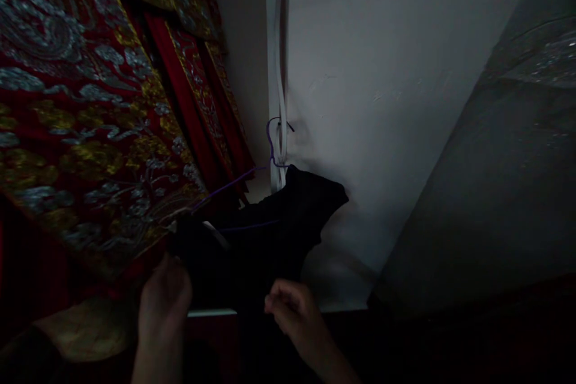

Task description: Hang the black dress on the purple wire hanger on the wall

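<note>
A black garment hangs on a thin purple wire hanger, whose hook is caught at a pale vertical strip or cord. The garment slants, and the hanger's left end lies near the red embroidered cloth. At the garment's left edge is my left hand, its fingers bent and partly lost in the dark, closed at the black fabric. My right hand is in front of the garment's lower part, fingers curled in a pinch on the dark cloth. Folds are hard to make out in the gloom.
Red cloth with gold and silver embroidery fills the left side. A pale wall stands behind the garment, with a darker grey surface to the right. A rounded tan object is at lower left. The light is very dim.
</note>
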`<state>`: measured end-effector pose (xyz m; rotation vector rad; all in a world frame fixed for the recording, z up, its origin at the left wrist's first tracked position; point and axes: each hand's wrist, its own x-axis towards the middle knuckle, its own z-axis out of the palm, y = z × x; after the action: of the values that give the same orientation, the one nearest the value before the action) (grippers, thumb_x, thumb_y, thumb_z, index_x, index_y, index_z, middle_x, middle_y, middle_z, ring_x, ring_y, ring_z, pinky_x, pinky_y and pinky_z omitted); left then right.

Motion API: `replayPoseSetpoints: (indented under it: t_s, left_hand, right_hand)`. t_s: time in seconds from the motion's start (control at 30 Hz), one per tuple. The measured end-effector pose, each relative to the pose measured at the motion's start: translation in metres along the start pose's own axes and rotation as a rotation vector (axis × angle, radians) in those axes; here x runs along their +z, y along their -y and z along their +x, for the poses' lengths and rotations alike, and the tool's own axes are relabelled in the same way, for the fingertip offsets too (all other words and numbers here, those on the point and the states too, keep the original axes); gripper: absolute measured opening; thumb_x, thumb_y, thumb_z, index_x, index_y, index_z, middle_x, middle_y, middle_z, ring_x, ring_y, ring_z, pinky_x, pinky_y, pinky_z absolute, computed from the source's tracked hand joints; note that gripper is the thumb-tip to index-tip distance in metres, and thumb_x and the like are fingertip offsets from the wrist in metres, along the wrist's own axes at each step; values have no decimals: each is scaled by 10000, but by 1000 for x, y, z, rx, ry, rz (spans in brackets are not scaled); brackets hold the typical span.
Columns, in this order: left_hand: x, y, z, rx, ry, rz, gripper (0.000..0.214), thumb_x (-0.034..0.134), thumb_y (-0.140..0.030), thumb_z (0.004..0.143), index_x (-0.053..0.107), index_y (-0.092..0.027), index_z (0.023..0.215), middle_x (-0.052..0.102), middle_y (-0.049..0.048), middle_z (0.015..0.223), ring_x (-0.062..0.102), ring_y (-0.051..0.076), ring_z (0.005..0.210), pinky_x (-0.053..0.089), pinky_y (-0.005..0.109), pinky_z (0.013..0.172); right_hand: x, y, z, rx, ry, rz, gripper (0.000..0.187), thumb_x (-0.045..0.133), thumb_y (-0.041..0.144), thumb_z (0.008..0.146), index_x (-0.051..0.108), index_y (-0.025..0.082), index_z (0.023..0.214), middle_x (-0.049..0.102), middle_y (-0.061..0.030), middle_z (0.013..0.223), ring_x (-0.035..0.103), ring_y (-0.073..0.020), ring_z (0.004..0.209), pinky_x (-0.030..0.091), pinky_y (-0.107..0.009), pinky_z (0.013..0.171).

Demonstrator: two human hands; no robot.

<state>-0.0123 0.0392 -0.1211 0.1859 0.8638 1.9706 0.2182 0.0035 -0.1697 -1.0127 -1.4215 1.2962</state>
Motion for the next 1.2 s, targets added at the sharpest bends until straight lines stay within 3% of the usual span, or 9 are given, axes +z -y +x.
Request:
replayPoseSetpoints:
  t_s: [0.07, 0.27, 0.5, 0.6, 0.73, 0.93, 1.03, 1.1, 1.2]
  left_hand:
    - [-29, 29, -1, -91, -115, -4, 257, 507, -95, 854, 620, -193, 645, 641, -12, 570, 608, 107, 528, 484, 178, 544]
    - [-67, 93, -42, -195, 51, 126, 170, 737, -314, 745, 709, -164, 820, 720, 13, 763, 683, 176, 718, 548, 252, 674]
    - [-37, 81, -91, -203, 275, 122, 311, 838, -388, 683, 694, -184, 868, 691, 1, 824, 658, 170, 754, 524, 257, 700]
    - [-29, 81, -109, -188, 438, 167, 297, 798, -447, 755, 673, -204, 870, 686, 23, 907, 660, 207, 886, 525, 296, 790]
    - [-27, 84, -127, -9, 575, 413, 285, 688, -471, 872, 645, -200, 795, 662, 44, 935, 637, 219, 964, 497, 308, 871]
    - [-25, 71, -129, 371, 760, 836, 179, 611, -372, 939, 729, -239, 965, 637, 92, 1202, 579, 261, 1183, 445, 378, 1035]
    - [-36, 67, -116, 267, 850, 839, 393, 545, -464, 966, 622, -275, 1301, 571, 109, 1382, 493, 281, 1337, 367, 427, 1139]
    - [-50, 67, -104, 27, 981, 885, 546, 415, -577, 987, 556, -249, 1401, 584, 124, 1395, 503, 298, 1337, 369, 449, 1141]
    - [-70, 67, -88, -271, 1217, 1105, 564, 443, -647, 944, 702, -223, 1213, 709, 103, 1190, 619, 317, 1162, 455, 440, 1045]
  right_hand:
    - [5, -5, -11, 44, -57, 109, 375, 615, 526, 794, 551, 191, 637, 409, 53, 511, 340, -86, 449, 227, -236, 459]
    - [0, -24, -41, 76, -380, 256, 420, 660, 568, 754, 569, 180, 621, 382, 68, 453, 318, -78, 425, 245, -235, 464]
    - [-12, -35, -48, 166, -311, 16, 317, 651, 464, 747, 585, 182, 619, 493, 25, 523, 465, -129, 516, 347, -261, 529]
    - [-8, -26, -55, 52, -224, -122, 293, 749, 289, 690, 677, 198, 959, 705, -43, 938, 645, -225, 914, 486, -332, 830]
    - [7, -8, -63, -52, -39, -8, 613, 698, 191, 768, 532, 274, 1353, 600, -59, 1380, 541, -239, 1298, 378, -394, 1130]
    - [21, -13, -60, 92, -220, 141, 343, 615, 395, 839, 704, 226, 1125, 706, -96, 1201, 603, -295, 1191, 420, -459, 1087]
    - [9, -10, -57, 251, -288, 125, 318, 654, 340, 733, 738, 217, 1014, 741, -77, 1058, 646, -288, 1050, 500, -417, 938]
    - [-6, 3, -52, 316, -120, 59, 247, 635, 256, 680, 745, 215, 898, 735, -38, 879, 658, -238, 850, 520, -341, 760]
    - [-36, 40, -35, 183, 374, -108, 154, 564, 170, 654, 710, 212, 682, 638, 19, 631, 572, -163, 614, 459, -268, 602]
